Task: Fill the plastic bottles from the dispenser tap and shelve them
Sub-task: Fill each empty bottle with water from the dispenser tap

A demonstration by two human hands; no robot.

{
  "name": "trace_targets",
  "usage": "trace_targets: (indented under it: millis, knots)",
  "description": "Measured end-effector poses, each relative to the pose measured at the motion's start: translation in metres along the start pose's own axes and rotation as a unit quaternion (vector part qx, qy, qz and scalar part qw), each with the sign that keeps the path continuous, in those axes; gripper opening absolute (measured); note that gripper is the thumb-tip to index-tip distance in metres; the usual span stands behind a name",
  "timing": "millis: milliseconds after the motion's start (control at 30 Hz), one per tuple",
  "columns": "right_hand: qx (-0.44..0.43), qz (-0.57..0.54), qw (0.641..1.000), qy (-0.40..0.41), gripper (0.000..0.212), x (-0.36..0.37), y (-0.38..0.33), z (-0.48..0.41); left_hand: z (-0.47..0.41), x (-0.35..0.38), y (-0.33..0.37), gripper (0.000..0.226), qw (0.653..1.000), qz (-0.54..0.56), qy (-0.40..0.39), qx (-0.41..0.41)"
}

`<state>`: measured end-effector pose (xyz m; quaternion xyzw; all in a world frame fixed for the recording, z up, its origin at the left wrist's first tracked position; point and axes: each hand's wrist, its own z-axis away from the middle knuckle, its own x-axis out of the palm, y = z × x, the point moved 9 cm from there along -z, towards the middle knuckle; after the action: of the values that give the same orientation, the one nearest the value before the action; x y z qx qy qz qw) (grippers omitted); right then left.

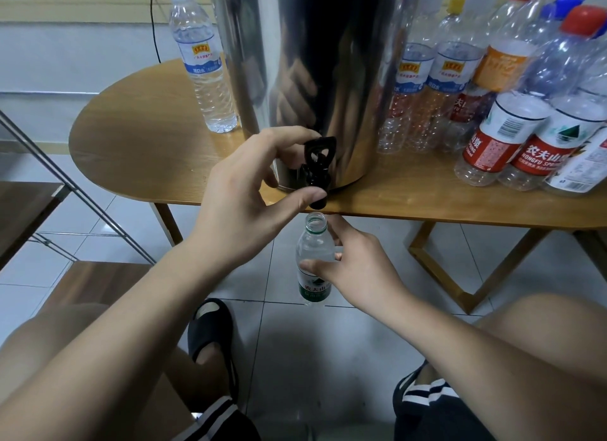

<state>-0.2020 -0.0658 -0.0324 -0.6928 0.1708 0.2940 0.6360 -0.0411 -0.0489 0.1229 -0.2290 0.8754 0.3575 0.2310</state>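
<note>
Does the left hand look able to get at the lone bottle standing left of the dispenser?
Probably yes. The left hand pinches the tap, and only bare table lies between it and that capped bottle beside the dispenser; it would have to release the tap first.

One wide-angle view is taken from the person's head and is pitched forward and down. The desk (131, 151) edge is seen from close range, slightly from above. The dispenser tap (317, 167) is framed just above centre, with the plastic bottle (315, 253) under it. The lower frame is filled by floor (295, 342) and knees (49, 342).
</note>
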Motion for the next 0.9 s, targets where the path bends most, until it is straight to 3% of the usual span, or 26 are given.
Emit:
trace_targets:
  millis: [433,733,900]
  knots:
    - [0.010,-0.012,1.000,-0.009,0.064,0.001,0.000,0.001,0.002,0.005,0.005,0.045,0.999,-0.026,0.027,0.021]
    - [0.011,-0.009,1.000,-0.001,0.057,-0.002,-0.001,0.001,-0.003,-0.005,-0.003,0.051,1.000,-0.006,-0.007,0.008]
    - [0.011,-0.028,1.000,0.008,0.057,-0.003,0.003,0.002,-0.008,-0.026,-0.033,0.027,0.999,-0.023,-0.014,-0.038]
